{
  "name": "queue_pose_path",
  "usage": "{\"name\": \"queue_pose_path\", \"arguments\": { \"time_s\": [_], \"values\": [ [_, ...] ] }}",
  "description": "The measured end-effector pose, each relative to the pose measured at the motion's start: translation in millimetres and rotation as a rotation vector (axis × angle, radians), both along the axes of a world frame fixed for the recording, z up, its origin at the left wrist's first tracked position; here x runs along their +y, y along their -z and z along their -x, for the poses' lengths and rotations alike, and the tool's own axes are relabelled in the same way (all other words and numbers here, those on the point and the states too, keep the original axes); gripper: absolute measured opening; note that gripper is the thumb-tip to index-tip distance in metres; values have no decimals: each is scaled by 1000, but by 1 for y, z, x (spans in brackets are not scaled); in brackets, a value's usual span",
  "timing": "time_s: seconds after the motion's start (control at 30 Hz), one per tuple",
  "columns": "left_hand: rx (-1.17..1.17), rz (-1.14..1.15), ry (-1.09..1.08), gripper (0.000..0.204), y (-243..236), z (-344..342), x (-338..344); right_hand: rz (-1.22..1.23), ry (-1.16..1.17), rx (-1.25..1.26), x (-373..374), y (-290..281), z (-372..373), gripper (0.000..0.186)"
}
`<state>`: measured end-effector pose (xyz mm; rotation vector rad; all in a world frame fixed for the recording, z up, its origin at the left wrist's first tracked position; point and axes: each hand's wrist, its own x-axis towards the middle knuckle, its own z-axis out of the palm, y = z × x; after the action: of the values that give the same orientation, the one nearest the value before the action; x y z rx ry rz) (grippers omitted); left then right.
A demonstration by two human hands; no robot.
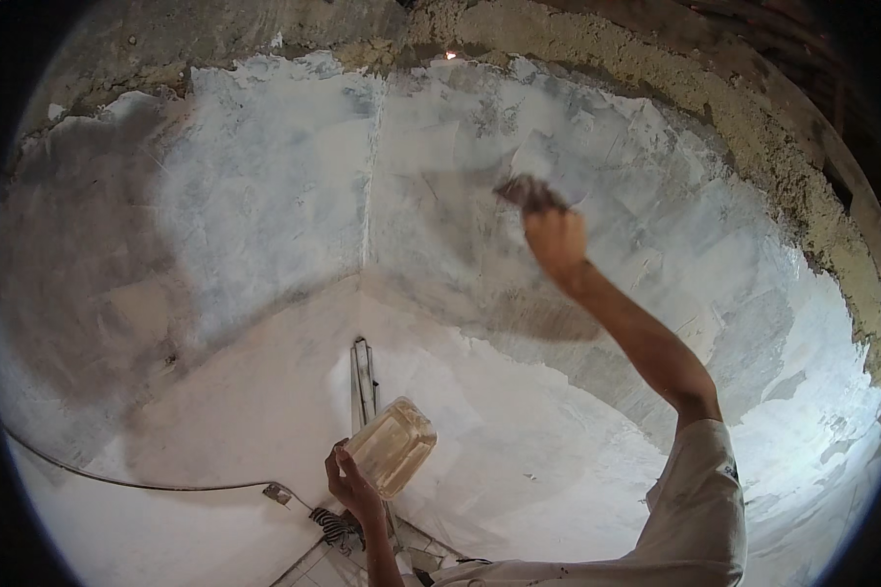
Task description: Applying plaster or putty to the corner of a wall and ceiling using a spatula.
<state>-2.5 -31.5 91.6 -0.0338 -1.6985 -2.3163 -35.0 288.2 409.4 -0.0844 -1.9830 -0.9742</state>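
My left hand (360, 494), low and near the middle, grips a shallow rectangular tub (394, 450) of translucent, yellowish plastic by its side. The tub is tilted, and I cannot make out what is in it. My right arm reaches up to the right-hand wall (646, 225), which is patchy with white and grey plaster. The fingers of my right hand (558, 243) are closed round a dark, flat, scraper-like tool (533, 192). Motion blurs the tool, so its exact kind is unclear. It is at or close to the plastered surface.
Another plastered wall (264, 176) meets this one at a corner. Rough bare mortar (754, 147) runs along the top edge. Below the corner stands a narrow vertical channel (364, 377). A cable (147, 484) leads to a small box (277, 493) beside a black-and-white striped thing (335, 528).
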Motion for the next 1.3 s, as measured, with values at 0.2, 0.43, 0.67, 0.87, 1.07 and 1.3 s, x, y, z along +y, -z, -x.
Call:
{"name": "queue_pose_path", "arguments": {
  "time_s": [0.2,0.43,0.67,0.87,1.07,1.3],
  "values": [
    [-44,-54,42,41,-1,-5,-10,307,42,-370,-43,72,0,35],
    [-80,-73,9,40,6,-3,-15,-91,-237,-52,-21,-13,18,35],
    [-72,-44,40,39,17,1,-11,-140,78,-456,1,74,-13,33],
    [-76,-54,32,39,13,-2,-15,291,-104,-492,-43,26,-20,31],
    [-69,-35,97,39,15,-1,1,2,-11,-111,-24,-74,30,31],
    [-111,-14,141,39,13,-8,14,-114,40,-266,7,149,-11,39]
  ]
}}
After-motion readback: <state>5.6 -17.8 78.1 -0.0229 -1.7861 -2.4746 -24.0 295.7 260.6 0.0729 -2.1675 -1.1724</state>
